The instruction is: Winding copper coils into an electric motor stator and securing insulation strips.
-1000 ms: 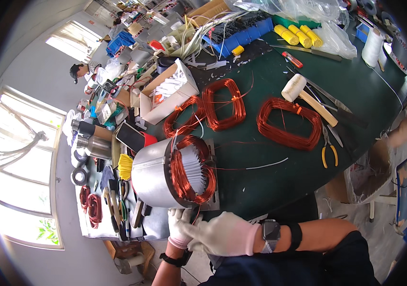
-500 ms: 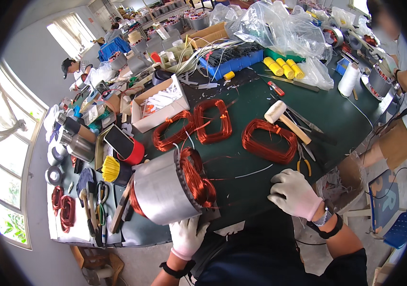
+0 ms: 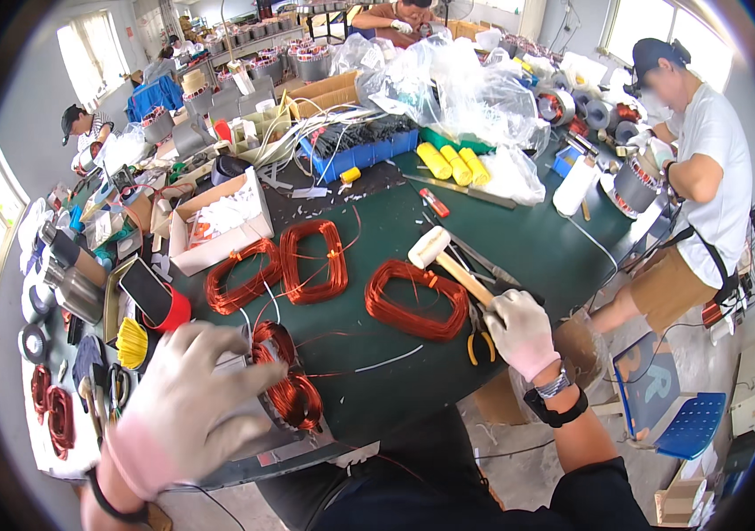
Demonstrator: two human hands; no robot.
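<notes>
My left hand (image 3: 196, 403), in a white glove, is raised with fingers apart over a metal stator core with copper windings (image 3: 293, 389), hiding most of the core. It appears to hold nothing. My gloved right hand (image 3: 523, 332) is closed at the handle end of a white-headed mallet (image 3: 435, 250), which lies on the table. Pliers with yellow handles (image 3: 482, 348) lie just beside those fingers. Left of the mallet rests a copper wire coil (image 3: 417, 299). Two more coils, one (image 3: 243, 276) and another (image 3: 314, 261), lie side by side farther left.
A box of white pieces (image 3: 222, 221) and a blue tray of dark strips (image 3: 364, 155) stand behind the coils. Yellow rolls (image 3: 452, 164) lie near plastic bags. A phone (image 3: 145, 292) stands at left. A co-worker (image 3: 705, 168) works at right; a blue chair (image 3: 687, 425) stands below.
My left hand has lifted from the stator's near side to above it. My right hand has moved onto the mallet's handle end. The view has shifted right, showing more of the co-worker.
</notes>
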